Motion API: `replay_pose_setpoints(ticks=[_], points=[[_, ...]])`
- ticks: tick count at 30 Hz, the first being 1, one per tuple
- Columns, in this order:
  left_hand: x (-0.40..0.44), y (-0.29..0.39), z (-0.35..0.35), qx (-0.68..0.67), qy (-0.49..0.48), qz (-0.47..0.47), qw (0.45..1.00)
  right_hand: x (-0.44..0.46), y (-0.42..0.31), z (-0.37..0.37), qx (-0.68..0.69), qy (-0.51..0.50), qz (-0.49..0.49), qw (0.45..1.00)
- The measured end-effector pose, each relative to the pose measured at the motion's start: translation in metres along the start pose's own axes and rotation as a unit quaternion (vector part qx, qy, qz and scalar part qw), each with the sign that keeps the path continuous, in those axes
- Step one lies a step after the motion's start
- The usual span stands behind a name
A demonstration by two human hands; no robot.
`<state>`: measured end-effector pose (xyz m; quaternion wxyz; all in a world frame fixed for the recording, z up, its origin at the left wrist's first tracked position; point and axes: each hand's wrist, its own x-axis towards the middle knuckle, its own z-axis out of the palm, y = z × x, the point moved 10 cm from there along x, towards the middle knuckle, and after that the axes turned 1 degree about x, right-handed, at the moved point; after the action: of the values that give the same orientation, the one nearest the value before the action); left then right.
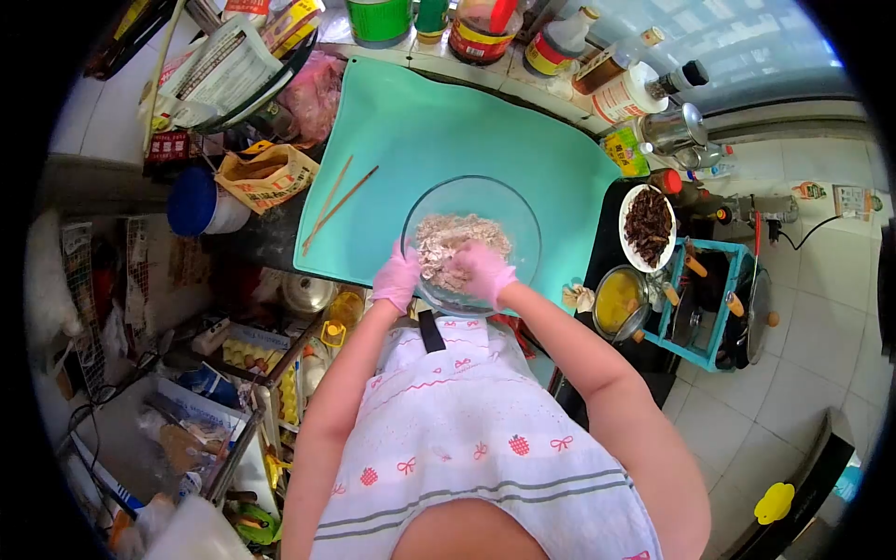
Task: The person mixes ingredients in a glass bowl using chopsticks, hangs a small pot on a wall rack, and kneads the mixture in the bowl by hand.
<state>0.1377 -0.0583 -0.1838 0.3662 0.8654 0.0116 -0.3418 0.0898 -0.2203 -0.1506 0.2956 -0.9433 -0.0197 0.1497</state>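
Observation:
A clear glass bowl (523, 219) stands on the teal mat (429, 117) and holds a crumbly, pale flour-like mixture (448, 245). My left hand (399, 278), in a pink glove, is at the bowl's left rim, its fingers partly hidden there. My right hand (483, 271), also gloved in pink, is inside the bowl with its fingers down in the mixture; the fingertips are buried. A pair of wooden chopsticks (343, 207) lies on the mat to the left of the bowl.
Jars and bottles (563, 42) line the back ledge. Right of the mat are a white plate of dark strips (648, 227), a metal bowl of yellow liquid (617, 303) and a blue rack (695, 353). A paper bag (268, 177) and a blue-lidded tub (227, 213) stand left.

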Motion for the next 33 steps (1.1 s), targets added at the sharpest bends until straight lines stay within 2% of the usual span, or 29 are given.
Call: replay_pose_setpoints(ticks=[5,8,11,14,17,22,24,28,31,33], points=[[0.009,-0.016,0.007,0.013,0.014,-0.001,1.000,0.022,0.071,-0.040,-0.055,0.068,0.171,0.981],[0.003,-0.010,0.004,0.019,0.006,-0.012,1.000,0.041,0.066,-0.014,-0.098,-0.077,0.218,0.968],[0.004,-0.006,-0.001,0.027,0.009,-0.017,0.999,0.030,0.039,-0.010,0.002,-0.047,0.154,0.987],[0.004,-0.010,0.006,0.009,0.016,-0.007,1.000,0.010,0.003,0.010,-0.029,-0.118,0.144,0.982],[0.007,-0.009,0.007,0.014,0.021,0.000,1.000,-0.007,0.001,0.039,-0.015,-0.114,0.127,0.985],[0.004,-0.007,0.002,0.012,0.044,0.031,0.998,-0.007,0.002,0.068,-0.018,-0.139,0.168,0.976],[0.004,-0.013,0.004,0.017,0.028,0.028,0.999,0.004,-0.003,0.076,-0.045,-0.151,0.166,0.974],[0.009,-0.019,0.004,0.004,0.013,0.033,0.999,0.030,0.009,0.089,-0.067,-0.194,0.221,0.954],[0.016,-0.021,0.016,-0.010,-0.027,-0.041,0.999,0.043,0.030,0.084,-0.064,-0.206,0.263,0.940],[0.015,-0.016,0.012,0.008,-0.027,-0.045,0.999,0.046,0.037,0.073,-0.083,-0.177,0.310,0.931]])
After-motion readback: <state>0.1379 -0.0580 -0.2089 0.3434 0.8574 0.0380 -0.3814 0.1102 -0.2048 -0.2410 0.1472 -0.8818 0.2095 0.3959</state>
